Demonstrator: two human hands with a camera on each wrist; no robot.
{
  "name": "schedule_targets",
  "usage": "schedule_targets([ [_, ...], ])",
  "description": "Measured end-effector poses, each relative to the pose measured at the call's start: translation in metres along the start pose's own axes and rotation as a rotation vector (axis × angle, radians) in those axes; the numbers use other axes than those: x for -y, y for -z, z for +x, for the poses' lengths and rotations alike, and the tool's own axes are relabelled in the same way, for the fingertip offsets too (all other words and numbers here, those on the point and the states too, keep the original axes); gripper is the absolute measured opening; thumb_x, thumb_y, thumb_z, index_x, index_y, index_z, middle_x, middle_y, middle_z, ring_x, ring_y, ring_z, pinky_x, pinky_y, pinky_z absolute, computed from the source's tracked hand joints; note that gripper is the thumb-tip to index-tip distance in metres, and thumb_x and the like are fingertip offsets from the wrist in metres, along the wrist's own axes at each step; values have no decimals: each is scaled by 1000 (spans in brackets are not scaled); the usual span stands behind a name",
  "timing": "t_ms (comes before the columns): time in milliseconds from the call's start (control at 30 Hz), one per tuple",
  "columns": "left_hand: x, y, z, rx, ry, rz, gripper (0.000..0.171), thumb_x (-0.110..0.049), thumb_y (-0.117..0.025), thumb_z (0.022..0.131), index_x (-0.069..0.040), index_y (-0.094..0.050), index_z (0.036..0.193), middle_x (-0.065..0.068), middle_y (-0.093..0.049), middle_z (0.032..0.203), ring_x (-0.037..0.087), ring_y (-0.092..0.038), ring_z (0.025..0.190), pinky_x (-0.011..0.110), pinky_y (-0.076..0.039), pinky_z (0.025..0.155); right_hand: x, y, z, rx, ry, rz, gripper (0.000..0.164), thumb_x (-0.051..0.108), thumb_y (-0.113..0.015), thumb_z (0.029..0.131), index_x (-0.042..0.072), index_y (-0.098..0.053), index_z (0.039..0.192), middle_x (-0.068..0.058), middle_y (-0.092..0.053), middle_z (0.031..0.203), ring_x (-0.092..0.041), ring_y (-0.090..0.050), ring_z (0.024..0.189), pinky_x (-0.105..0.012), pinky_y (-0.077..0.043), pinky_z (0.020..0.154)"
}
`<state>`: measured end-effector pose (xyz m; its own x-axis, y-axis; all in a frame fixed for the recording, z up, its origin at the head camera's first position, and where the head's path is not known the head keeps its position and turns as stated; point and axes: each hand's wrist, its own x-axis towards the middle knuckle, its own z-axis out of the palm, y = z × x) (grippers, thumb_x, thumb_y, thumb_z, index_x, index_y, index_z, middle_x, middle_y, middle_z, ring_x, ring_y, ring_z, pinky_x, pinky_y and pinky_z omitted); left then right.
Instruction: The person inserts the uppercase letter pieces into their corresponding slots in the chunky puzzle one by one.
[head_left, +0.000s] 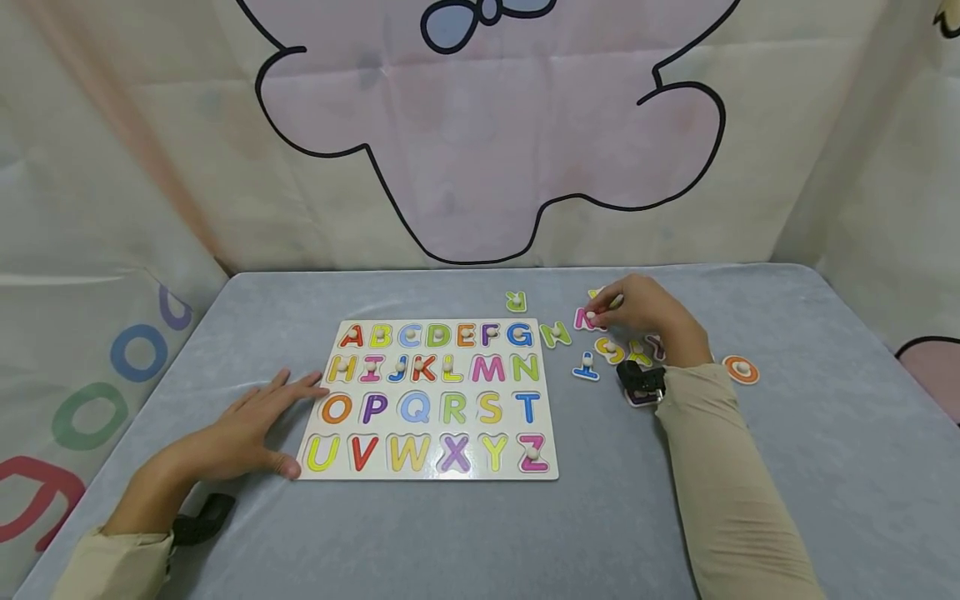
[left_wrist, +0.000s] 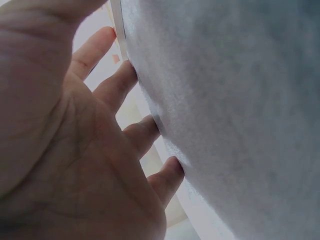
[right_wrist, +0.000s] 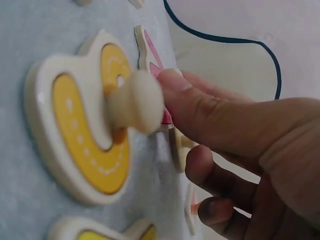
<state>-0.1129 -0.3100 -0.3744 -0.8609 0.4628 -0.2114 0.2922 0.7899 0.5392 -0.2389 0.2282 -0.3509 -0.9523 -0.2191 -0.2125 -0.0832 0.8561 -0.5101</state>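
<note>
A white alphabet puzzle board (head_left: pixel 431 400) lies on the table, with knobbed letters in its upper rows and a knobbed Z at its lower right. My left hand (head_left: pixel 243 433) rests at the board's left edge, fingers spread, thumb near its lower left corner; the left wrist view shows this hand (left_wrist: pixel 95 135) palm-on. Beyond the board's right side, my right hand (head_left: pixel 637 308) pinches a pink letter piece (head_left: pixel 581 320) by its knob. In the right wrist view, the thumb partly hides that pink piece (right_wrist: pixel 151 52). A yellow-orange S piece (right_wrist: pixel 92 165) lies close by on the table.
Other loose letters lie right of the board: a green R (head_left: pixel 516 301), a green N (head_left: pixel 556 335), a blue T (head_left: pixel 586 367) and a yellow piece (head_left: pixel 639 353). An orange O (head_left: pixel 741 369) sits right of my right wrist. Behind the table (head_left: pixel 420 533) hangs a printed cloth (head_left: pixel 465 150).
</note>
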Motion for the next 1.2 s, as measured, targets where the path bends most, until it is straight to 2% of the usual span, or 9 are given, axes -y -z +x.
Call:
schedule_targets([
  [267,0,0,2,-3,-15,14,101,-56,-85,56,-26,-44,143,14,-25,165,55,-6,149,75,-8,110,17,11,-5,-15,79,-13,25,21,-73,91,11,-76,114,-8,-76,99,-24,-58,90,-32,-44,74],
  [433,-1,-1,2,7,-1,7,101,-58,-85,56,-26,-44,143,13,-24,165,54,-4,150,75,-6,112,34,13,-7,-6,106,-7,25,23,-74,90,13,-76,113,-5,-77,90,-22,-59,86,-31,-43,71],
  [733,0,-1,2,16,18,-4,101,-57,-85,57,-26,-44,144,12,-21,166,52,-2,151,75,-4,112,58,2,-4,14,157,-17,21,24,-75,89,15,-78,108,-6,-71,98,-22,-55,80,-30,-44,66],
  [1033,-2,0,2,5,-10,21,100,-54,-85,58,-22,-45,144,15,-23,165,55,-5,149,75,-8,111,86,-18,-1,49,237,-50,17,24,-78,86,19,-79,102,-1,-73,97,-20,-59,85,-27,-47,64],
  [1200,-1,0,1,5,-7,17,99,-54,-85,58,-23,-45,144,14,-23,165,55,-5,149,75,-7,111,99,-31,1,86,284,-85,13,26,-80,85,22,-80,97,1,-70,92,-18,-58,81,-27,-47,62],
])
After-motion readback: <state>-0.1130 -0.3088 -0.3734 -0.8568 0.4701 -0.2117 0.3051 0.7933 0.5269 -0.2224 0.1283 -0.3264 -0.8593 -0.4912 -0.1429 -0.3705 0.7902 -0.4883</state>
